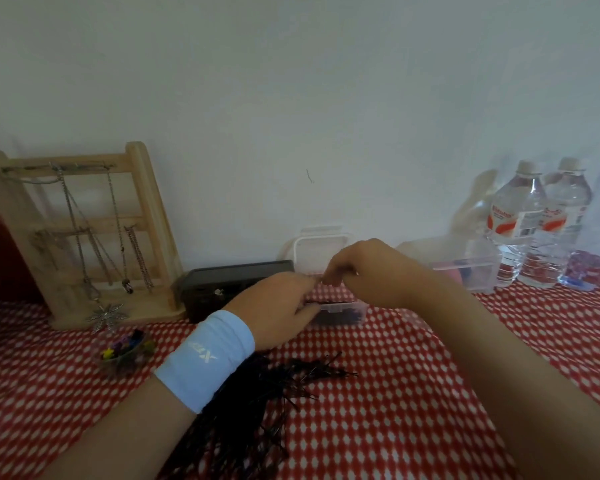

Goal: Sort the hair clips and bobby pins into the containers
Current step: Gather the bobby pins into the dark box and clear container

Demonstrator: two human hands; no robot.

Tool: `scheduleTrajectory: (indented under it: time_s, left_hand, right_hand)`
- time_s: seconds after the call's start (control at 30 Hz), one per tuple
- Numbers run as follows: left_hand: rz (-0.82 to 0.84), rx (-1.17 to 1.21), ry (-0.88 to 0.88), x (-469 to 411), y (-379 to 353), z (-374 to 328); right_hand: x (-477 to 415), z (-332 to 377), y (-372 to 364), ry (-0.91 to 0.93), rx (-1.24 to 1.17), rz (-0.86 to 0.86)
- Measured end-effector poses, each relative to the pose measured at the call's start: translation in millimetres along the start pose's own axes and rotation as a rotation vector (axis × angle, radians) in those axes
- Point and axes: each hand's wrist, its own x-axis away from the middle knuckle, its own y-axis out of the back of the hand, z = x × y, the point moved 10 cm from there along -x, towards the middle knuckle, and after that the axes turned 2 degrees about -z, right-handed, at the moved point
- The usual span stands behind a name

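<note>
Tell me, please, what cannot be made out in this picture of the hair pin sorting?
All in the head view:
1. Whether the right hand holds a pin: its curled fingertips are blurred, against the left hand.
2. The small clear container: both hands hide most of it.
3. The bobby pin pile: the left forearm covers part.
4. The clips in the small bowl: blurred, too small to count.

A loose pile of black bobby pins lies just in front of a small clear box. The box's lid stands open behind it, and dark pins lie inside. A clear bowl of coloured hair clips sits well left of the box.
</note>
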Motion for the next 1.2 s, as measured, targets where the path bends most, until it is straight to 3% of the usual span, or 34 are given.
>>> scheduleTrajectory:
  time_s: [0.13, 0.3, 0.4, 0.57, 0.67, 0.83, 1.03, 1.2]
  left_hand:
    - [-0.069, -0.015, -0.004, 30, 21, 16]
    - [0.169, -0.166, 0.117, 70, -13, 42]
    - [0.319, -0.311, 0.209, 84, -32, 60]
    - [0.18, -0.125, 0.138, 79, -26, 47]
    - [0.179, -0.041, 0.123, 79, -26, 47]
    - [0.447, -0.089, 0.17, 93, -46, 53]
    - [0.263, -0.006, 0.131, 80, -26, 46]
    - [0.47, -0.076, 0.246, 96, -21, 73]
  right_hand:
    - [9, 32, -29, 0.075, 0.012, 0.232]
    - [29, 40, -94, 0.048, 0.212, 0.559]
    - [32, 41, -101, 0.037, 0.28, 0.552]
    - [24, 46, -101, 0.077, 0.219, 0.487]
    - [18, 55, -99, 0.119, 0.134, 0.437]
    - [13, 61, -91, 0.155, 0.105, 0.357]
    - [21, 67, -106, 0.166, 0.1, 0.374]
    - [16, 67, -103, 0.173, 0.157, 0.299]
